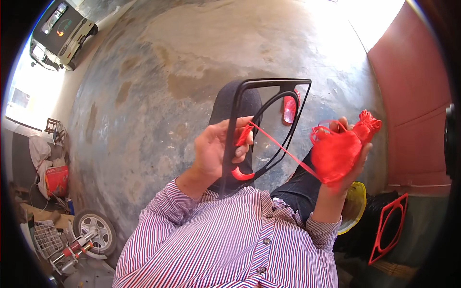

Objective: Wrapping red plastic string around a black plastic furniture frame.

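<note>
My left hand [210, 149] grips the side bar of a black frame [276, 80], four-sided with a curved ring inside it. Its fingers close around the bar, above my lap. Red cord wrapping [244, 136] is wound in tight turns on the ring beside my fingertips, and a second red wrapped stretch [242, 174] shows lower down. From the upper winding a flat red strand [283, 147] runs taut to a red cord bundle [336, 156]. My right hand [355, 173] is wrapped round that bundle, which hides much of the palm; loose loops stick out on top.
A red-wound frame [389, 228] stands at the lower right next to a yellow plastic container [355, 206]. A red shoe [289, 109] shows beyond the frame. At lower left are a wheel [96, 233] and a red bag [57, 181]. A small vehicle [60, 36] stands far left.
</note>
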Tool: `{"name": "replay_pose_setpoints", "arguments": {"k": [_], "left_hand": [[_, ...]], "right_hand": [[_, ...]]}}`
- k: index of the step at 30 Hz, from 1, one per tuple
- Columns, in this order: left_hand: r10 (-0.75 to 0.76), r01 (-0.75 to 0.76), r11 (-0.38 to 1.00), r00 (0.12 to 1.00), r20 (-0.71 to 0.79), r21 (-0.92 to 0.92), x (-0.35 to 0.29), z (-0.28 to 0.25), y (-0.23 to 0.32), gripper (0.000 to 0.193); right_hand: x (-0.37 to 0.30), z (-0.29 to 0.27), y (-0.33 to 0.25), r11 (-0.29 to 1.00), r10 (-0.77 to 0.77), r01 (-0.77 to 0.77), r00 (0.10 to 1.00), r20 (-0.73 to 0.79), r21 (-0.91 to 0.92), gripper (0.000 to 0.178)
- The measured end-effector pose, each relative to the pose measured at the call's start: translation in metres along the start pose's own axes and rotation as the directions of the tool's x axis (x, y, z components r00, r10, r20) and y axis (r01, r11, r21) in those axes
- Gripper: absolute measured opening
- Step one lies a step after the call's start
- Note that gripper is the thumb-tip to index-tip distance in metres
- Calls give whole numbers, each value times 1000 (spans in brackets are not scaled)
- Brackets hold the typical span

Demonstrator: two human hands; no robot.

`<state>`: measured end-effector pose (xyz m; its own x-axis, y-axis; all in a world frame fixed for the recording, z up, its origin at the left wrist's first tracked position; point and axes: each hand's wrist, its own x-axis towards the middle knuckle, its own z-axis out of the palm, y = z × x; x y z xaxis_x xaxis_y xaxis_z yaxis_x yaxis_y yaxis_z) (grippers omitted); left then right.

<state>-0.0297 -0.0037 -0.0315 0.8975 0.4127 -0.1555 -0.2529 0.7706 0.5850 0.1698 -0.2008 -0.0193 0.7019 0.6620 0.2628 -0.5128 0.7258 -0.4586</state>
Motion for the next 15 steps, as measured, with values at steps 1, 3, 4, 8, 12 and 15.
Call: {"name": "replay_pose_setpoints", "arguments": {"k": [1, 3, 4, 8, 12, 15], "left_hand": [[27, -27, 1000, 999, 27, -9, 0, -5, 2, 57], [54, -54, 998, 998, 19, -17, -1, -12, 3, 52], [60, -60, 998, 998, 22, -24, -1, -14, 4, 50], [52, -51, 997, 998, 26, -58, 0, -25, 8, 44], [49, -46, 996, 998, 37, -83, -1, -30, 9, 40], [17, -14, 997, 999, 40, -76, 1, -29, 9, 38]], "right_hand": [[3, -5, -2, 998, 23, -29, 994, 105, 61, 54], [-5, -13, -2, 993, 94, -91, 995, -37, 81, 56], [-9, -17, -2, 987, 137, -133, 990, -38, 95, 58], [-24, -39, 9, 938, 296, -298, 954, 35, 179, 63], [-24, -20, 18, 964, 225, -178, 943, -244, 199, 65], [-22, -2, 17, 977, 180, -120, 907, -380, 177, 61]]}}
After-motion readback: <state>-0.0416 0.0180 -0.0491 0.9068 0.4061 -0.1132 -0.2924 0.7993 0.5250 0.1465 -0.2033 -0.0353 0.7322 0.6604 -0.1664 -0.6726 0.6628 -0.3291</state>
